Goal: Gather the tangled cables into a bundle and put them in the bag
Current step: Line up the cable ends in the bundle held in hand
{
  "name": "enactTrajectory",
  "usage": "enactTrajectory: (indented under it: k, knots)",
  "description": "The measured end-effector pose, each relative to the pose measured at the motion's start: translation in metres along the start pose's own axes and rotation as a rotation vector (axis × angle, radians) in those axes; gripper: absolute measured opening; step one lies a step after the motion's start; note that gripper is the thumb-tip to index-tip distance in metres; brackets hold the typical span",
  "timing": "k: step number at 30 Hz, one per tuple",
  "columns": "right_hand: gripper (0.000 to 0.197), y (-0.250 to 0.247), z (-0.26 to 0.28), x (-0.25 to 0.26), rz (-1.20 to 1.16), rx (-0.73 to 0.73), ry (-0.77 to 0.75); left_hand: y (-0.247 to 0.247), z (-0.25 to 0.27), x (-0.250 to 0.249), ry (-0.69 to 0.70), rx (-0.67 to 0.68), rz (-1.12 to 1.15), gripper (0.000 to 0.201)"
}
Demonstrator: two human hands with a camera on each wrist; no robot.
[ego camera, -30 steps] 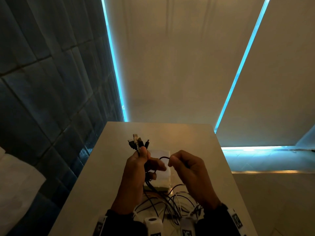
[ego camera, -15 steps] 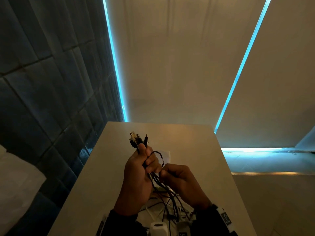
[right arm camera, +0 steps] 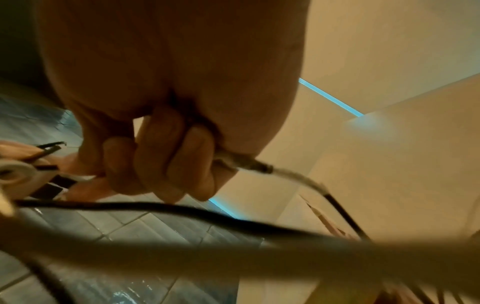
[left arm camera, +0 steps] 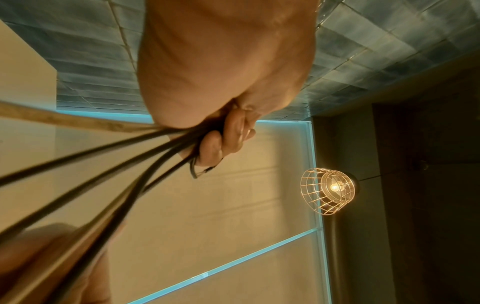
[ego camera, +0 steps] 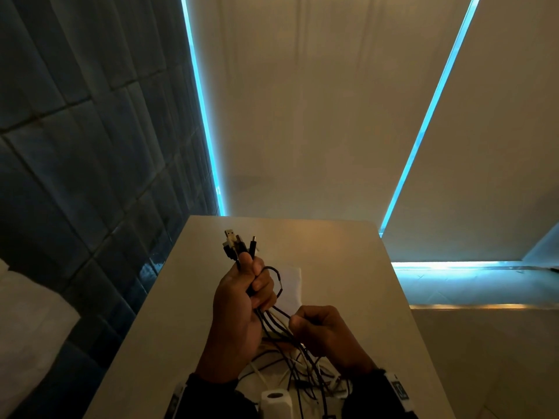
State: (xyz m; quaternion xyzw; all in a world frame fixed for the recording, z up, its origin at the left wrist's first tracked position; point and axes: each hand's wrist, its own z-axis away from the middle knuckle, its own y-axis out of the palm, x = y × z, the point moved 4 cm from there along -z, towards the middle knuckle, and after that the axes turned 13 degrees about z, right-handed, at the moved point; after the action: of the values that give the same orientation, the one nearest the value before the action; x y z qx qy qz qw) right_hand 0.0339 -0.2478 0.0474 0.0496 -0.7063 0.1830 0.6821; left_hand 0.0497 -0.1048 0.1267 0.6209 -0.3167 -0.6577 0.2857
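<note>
My left hand (ego camera: 242,300) is fisted round the thin black and white cables (ego camera: 273,323), plug ends (ego camera: 237,244) sticking up above my thumb. My right hand (ego camera: 325,334) is curled round the strands just below. I should draw the slack up in even loops, keeping the plugs level. The rest trails onto the pale table (ego camera: 348,267); a white bag (ego camera: 292,287) seems to lie behind.

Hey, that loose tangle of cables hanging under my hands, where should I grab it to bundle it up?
Grip the loose tangle just below the right hand, from the right. The left hand already pins the plug ends upright, and the strands converge there before fanning out over the table.
</note>
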Motion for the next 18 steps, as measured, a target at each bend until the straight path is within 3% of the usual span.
enactTrajectory:
  k: [7, 11, 14, 18]
  knots:
    - [0.059, -0.006, 0.001, -0.021, 0.101, 0.004, 0.03, -0.004, 0.001, -0.013, 0.049, 0.001, 0.061, 0.032]
    - [0.036, -0.006, -0.002, -0.03, 0.213, 0.067, 0.073, -0.006, 0.0, -0.016, 0.055, 0.001, 0.049, 0.031]
    - [0.033, -0.009, -0.001, -0.04, 0.283, 0.092, 0.151, -0.008, 0.0, -0.018, 0.058, 0.006, 0.042, 0.031]
    - [0.034, -0.019, -0.005, -0.048, 0.446, -0.041, 0.178, -0.01, -0.002, -0.015, 0.037, -0.015, -0.042, 0.031]
